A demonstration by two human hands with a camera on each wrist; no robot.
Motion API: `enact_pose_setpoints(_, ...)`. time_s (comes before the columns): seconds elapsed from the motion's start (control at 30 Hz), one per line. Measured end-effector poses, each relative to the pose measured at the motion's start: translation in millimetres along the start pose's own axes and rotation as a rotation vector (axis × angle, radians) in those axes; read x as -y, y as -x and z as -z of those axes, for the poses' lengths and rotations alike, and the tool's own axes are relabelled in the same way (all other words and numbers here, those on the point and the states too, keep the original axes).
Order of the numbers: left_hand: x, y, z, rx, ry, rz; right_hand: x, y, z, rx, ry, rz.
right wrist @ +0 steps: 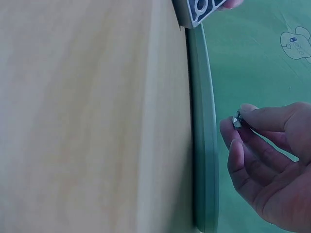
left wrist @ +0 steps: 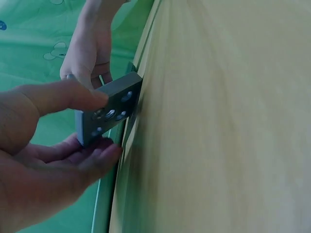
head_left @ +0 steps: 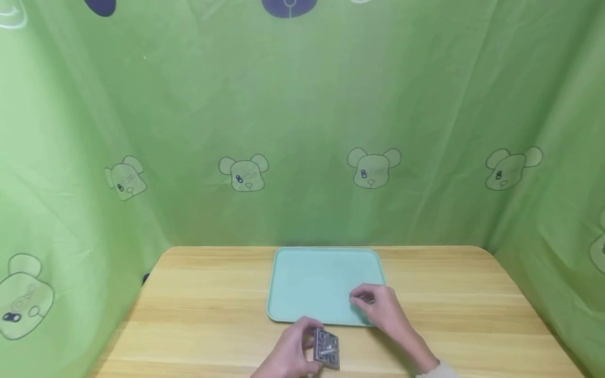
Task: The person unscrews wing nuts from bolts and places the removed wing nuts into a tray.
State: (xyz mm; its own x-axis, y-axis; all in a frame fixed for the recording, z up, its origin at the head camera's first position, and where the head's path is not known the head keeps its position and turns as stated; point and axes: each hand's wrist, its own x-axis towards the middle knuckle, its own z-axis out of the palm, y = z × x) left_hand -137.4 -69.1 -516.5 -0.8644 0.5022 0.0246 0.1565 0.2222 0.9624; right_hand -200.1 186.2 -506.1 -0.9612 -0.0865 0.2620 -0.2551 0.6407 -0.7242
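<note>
Between thumb and fingers, my left hand [head_left: 289, 353] grips a grey metal block [head_left: 327, 348] by its edges, in front of the tray's near rim. The block is squarish, with several round holes and recesses in its face; the left wrist view shows the block [left wrist: 112, 110] tilted. My right hand [head_left: 382, 308] is over the right front part of the light green tray [head_left: 321, 281]. Thumb and forefinger of this hand pinch a small shiny metal piece [right wrist: 236, 121], mostly covered by the fingertips; I cannot tell its kind.
The tray lies on a wooden table [head_left: 212, 304], towards its far edge. A green curtain [head_left: 302, 105] with printed bear heads stands behind the table and along both sides. The tray's raised rim [right wrist: 206, 126] runs between the right hand and the near tabletop.
</note>
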Motion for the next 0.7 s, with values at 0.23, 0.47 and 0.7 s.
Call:
enact_pose_setpoints(0.23,-0.2,0.3,1.9,-0.077,-0.384,0.006,2,-7,-1,0.023,0.004,0.030)
enact_pose_setpoints(0.47,0.3,-1.2,3.4,-0.069,-0.485,0.005,2,-15,-3,0.050,0.031,0.092)
enact_pose_setpoints(0.7,1.7,-1.1,4.8,-0.051,-0.536,-0.015,7,-18,-5,0.058,0.034,0.101)
